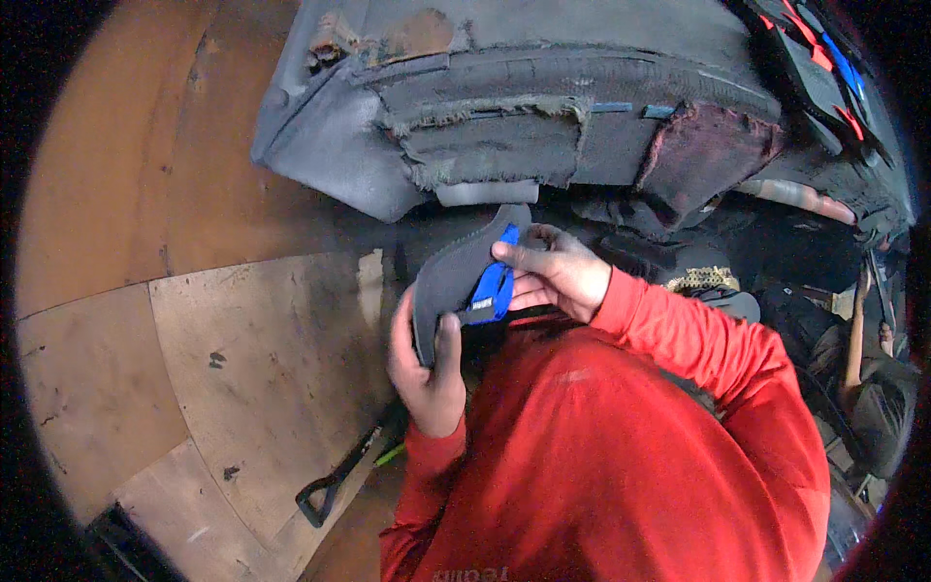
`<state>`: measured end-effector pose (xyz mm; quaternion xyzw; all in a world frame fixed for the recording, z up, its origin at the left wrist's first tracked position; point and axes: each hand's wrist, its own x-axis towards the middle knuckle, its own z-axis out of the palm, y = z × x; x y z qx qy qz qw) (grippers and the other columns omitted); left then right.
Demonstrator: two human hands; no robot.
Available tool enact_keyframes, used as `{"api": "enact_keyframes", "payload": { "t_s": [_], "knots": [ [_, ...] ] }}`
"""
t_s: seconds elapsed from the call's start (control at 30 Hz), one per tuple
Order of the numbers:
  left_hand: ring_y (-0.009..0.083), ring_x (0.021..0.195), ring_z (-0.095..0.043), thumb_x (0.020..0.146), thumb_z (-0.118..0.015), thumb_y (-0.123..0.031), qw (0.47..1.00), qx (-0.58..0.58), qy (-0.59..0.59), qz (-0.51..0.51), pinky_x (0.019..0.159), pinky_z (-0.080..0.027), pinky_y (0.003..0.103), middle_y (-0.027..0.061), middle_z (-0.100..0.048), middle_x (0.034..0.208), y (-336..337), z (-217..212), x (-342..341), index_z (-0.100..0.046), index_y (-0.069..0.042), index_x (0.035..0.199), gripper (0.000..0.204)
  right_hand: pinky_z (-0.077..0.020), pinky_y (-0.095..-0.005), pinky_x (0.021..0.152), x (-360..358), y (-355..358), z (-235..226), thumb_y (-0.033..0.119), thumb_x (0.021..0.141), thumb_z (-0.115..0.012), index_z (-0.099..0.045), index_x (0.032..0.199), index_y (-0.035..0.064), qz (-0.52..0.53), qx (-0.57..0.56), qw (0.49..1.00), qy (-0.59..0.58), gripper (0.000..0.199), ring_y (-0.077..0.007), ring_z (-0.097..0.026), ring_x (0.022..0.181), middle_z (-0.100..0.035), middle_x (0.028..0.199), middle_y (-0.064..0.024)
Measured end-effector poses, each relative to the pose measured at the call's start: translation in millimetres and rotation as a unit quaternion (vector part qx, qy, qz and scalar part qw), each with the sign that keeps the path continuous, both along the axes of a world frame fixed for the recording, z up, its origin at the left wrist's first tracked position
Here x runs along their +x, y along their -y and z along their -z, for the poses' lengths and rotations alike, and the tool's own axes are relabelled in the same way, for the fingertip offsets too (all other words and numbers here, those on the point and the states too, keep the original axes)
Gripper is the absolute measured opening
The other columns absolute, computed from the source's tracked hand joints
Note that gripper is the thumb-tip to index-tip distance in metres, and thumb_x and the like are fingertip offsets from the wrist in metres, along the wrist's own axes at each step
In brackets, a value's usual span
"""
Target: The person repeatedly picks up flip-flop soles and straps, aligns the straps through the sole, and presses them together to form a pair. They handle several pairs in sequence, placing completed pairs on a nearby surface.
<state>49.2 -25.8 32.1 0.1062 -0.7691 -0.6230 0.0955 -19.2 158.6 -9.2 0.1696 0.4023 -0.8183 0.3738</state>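
A dark grey sandal with a blue strap is held up in front of my chest, its sole tilted. My left hand grips the lower end, thumb on one face and fingers behind the far edge. With thumb and bent fingers, my right hand closes on the blue strap near the sandal's upper end. A small pale label shows on the strap. Fingers behind the sole are partly hidden.
Beyond my hands stands a grey, worn workbench with frayed cloth along its front. Dark sandals with red and blue straps lie at its right. A black-handled tool rests on the brown floor panels. A wooden handle stands right.
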Motion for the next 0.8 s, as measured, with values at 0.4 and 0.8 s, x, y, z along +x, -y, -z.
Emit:
{"api": "enact_keyframes", "payload": {
  "t_s": [0.4, 0.8],
  "knots": [
    [0.0370, 0.109, -0.065, 0.090, -0.059, -0.005, 0.958, -0.199, 0.111, 0.171, 0.089, -0.051, 0.040, 0.0277, -0.061, 0.121, -44, 23, -60, -0.048, 0.004, 0.136, 0.048, -0.0571, -0.0428, 0.084, -31, -19, 94, 0.024, 0.101, -0.052, -0.058, 0.110, 0.0078, 0.009, -0.158, 0.979, 0.125, 0.019, -0.0263, -0.071, 0.091, -0.072, 0.095, -0.0112],
    [0.0315, 0.133, -0.044, 0.093, -0.061, -0.018, 0.965, -0.007, 0.230, 0.124, 0.110, -0.034, 0.038, 0.0215, -0.046, 0.143, 19, 45, 71, -0.041, 0.005, 0.141, 0.057, -0.0487, -0.0293, 0.098, 33, 9, 44, -0.010, 0.085, -0.067, -0.008, 0.156, 0.0300, -0.015, -0.037, 0.978, -0.205, 0.101, -0.0087, -0.057, 0.109, -0.057, 0.132, -0.0014]
  ]
}}
